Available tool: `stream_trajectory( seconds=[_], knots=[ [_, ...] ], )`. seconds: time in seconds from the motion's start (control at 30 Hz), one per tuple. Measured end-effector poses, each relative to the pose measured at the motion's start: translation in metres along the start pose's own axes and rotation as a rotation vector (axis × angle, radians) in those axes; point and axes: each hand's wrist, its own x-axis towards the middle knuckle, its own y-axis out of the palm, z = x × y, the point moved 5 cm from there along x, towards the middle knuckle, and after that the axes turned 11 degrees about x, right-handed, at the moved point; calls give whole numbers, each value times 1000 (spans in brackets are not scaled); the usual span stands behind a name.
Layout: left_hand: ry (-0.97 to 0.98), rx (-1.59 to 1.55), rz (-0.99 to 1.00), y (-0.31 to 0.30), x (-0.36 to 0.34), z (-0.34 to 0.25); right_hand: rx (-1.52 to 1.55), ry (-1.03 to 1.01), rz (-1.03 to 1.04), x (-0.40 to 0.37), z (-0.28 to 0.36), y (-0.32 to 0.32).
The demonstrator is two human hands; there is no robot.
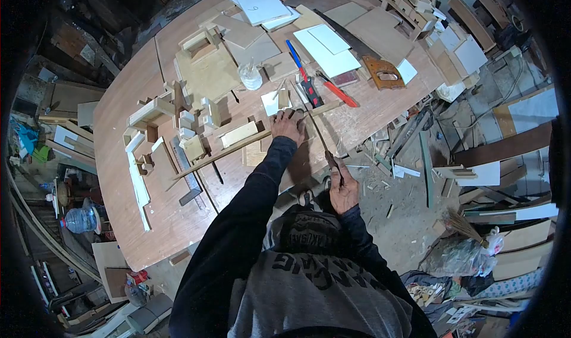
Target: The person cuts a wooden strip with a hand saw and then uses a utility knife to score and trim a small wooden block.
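In the head view, the right hand [345,190] grips the handle of a saw [321,137] at the counter's [369,121] near edge. The left hand [288,125] presses a long wooden strip [235,147] onto the counter, its fingers spread.
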Motion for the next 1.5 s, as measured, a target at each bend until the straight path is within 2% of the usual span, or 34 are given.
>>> stream_trajectory(
  seconds=[0.1, 0.17, 0.2, 0.27, 0.3, 0.37, 0.47, 0.57, 0.67, 0.73, 0.83, 0.9, 0.93, 0.97, 1.03, 1.07, 1.13, 1.2, 1.23, 1.27, 1.37, 1.43, 1.5],
  knots=[
    [1, -12, -33, 11, 0, 3, -71, 65, 57, 0, -20, -1],
    [-2, -11, -73, 22, -1, 6, 60, -77, -52, -1, -19, -5],
    [4, -11, -115, 19, -1, 5, 60, -76, -51, -2, -24, -2],
    [1, -8, -106, 19, -1, 3, 71, -235, -154, -5, -23, -2],
    [-5, -2, -95, 16, -2, 3, 72, -236, -149, -7, -19, -2],
    [-16, -13, -57, 12, -1, 4, 127, -131, -122, -13, -15, -3],
    [-27, -40, -4, 14, 2, 5, 242, -115, -183, -14, -23, -10],
    [-35, -31, -10, 21, 3, 4, 143, -48, -149, -8, -18, -18],
    [-50, -40, -1, 11, 1, 3, 146, -154, -140, -8, -23, -17],
    [-55, -68, 28, 10, 3, 2, 136, -134, -126, -9, -28, -16],
    [-173, -164, 67, 25, 14, 11, 140, -51, -89, -13, -28, -13],
    [-109, -126, 2, 45, 22, 16, 150, 10, -70, -13, -24, -13],
    [-61, -47, -79, 92, 31, 27, 135, 10, -70, -13, -22, -14],
    [-59, -47, -79, 89, 32, 26, 121, 11, -72, -14, -21, -14],
    [-224, -184, 64, 80, 33, 29, 116, -1, -70, -15, -19, -15],
    [-221, -182, 64, 74, 35, 28, 109, -16, -65, -16, -19, -16],
    [-286, -201, 268, 69, 35, 28, 116, -14, -85, -19, -30, -13],
    [-283, -191, 303, 27, 25, 18, 121, -12, -103, -20, -34, -13],
    [-282, -182, 336, 11, 21, 14, 99, -84, -121, -21, -29, -13],
    [-281, -182, 337, 20, 22, 17, 77, -157, -141, -22, -24, -14],
    [-285, -246, 323, 36, 25, 21, 64, -152, -128, -26, -19, -16],
    [-260, -152, 321, 8, 20, 12, 70, -168, -142, -29, -23, -14],
    [-248, -138, 314, 14, 20, 13, 77, -185, -156, -30, -24, -15]
  ],
)
